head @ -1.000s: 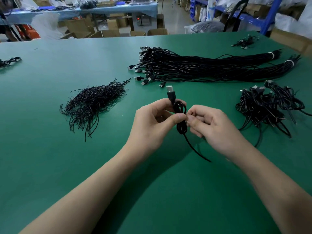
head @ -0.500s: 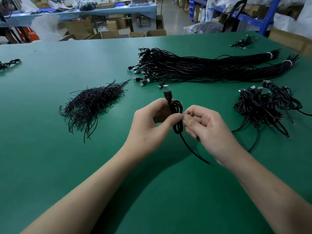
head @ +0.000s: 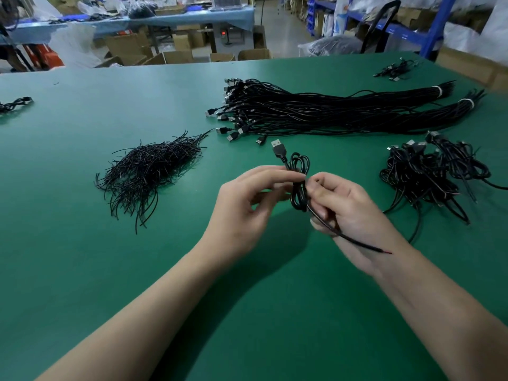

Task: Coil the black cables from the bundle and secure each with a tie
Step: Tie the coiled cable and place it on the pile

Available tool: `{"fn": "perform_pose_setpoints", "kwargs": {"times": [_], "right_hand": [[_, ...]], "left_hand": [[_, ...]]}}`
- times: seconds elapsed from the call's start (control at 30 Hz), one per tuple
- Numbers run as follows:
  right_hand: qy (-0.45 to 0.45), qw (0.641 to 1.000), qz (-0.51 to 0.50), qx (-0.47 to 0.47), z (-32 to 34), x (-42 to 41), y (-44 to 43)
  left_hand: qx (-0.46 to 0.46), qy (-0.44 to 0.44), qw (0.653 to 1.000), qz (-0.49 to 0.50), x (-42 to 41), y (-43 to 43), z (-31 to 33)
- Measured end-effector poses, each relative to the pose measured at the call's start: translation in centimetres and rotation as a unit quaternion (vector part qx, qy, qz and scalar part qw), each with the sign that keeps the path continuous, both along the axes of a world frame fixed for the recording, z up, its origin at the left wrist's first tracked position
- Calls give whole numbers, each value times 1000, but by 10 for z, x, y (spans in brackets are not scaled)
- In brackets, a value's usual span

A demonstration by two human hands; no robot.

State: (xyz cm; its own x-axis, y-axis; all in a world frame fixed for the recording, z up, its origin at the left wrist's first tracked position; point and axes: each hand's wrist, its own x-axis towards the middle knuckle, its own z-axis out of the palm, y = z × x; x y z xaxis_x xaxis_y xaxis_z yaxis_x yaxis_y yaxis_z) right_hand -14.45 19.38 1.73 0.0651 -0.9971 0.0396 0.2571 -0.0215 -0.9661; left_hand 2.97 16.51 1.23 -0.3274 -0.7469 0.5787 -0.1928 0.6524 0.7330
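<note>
A coiled black cable (head: 300, 179) with a USB plug at its top is held upright above the green table. My left hand (head: 247, 207) pinches the coil's waist between thumb and forefinger. My right hand (head: 346, 213) pinches the same waist from the right, and the cable's loose tail runs down across its palm to the wrist. The long bundle of straight black cables (head: 330, 111) lies behind. A heap of black wire ties (head: 145, 171) sits to the left. Whether a tie is on the coil is hidden by my fingers.
A pile of coiled cables (head: 428, 174) lies at the right. Small cable clumps rest at the far left edge (head: 13, 104) and far right corner (head: 395, 68). The green table (head: 82, 270) stretches around my arms. Boxes and shelves stand beyond it.
My left thumb has lifted off the coil's front and its fingers have spread. My right hand has turned palm up, and the cable's tail now lies across it.
</note>
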Motion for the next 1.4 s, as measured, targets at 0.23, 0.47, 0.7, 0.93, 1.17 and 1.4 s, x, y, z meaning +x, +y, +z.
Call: {"fn": "perform_pose_setpoints", "kwargs": {"times": [0.23, 0.47, 0.7, 0.93, 1.17, 1.4], "right_hand": [[-13, 998, 57, -16, -2, 6, 4], [271, 932, -91, -220, 0, 7, 8], [469, 810, -130, -327, 1, 0, 8], [205, 971, -68, -105, 1, -8, 1], [126, 990, 27, -55, -3, 4, 4], [333, 912, -76, -225, -3, 6, 10]], "left_hand": [[-136, -70, 984, 89, 8, -2, 4], [154, 62, 986, 19, -2, 2, 9], [356, 147, 922, -51, 0, 3, 8], [216, 62, 966, -127, 2, 3, 3], [46, -4, 999, 25, 11, -5, 3], [163, 61, 985, -14, 2, -1, 1]]}}
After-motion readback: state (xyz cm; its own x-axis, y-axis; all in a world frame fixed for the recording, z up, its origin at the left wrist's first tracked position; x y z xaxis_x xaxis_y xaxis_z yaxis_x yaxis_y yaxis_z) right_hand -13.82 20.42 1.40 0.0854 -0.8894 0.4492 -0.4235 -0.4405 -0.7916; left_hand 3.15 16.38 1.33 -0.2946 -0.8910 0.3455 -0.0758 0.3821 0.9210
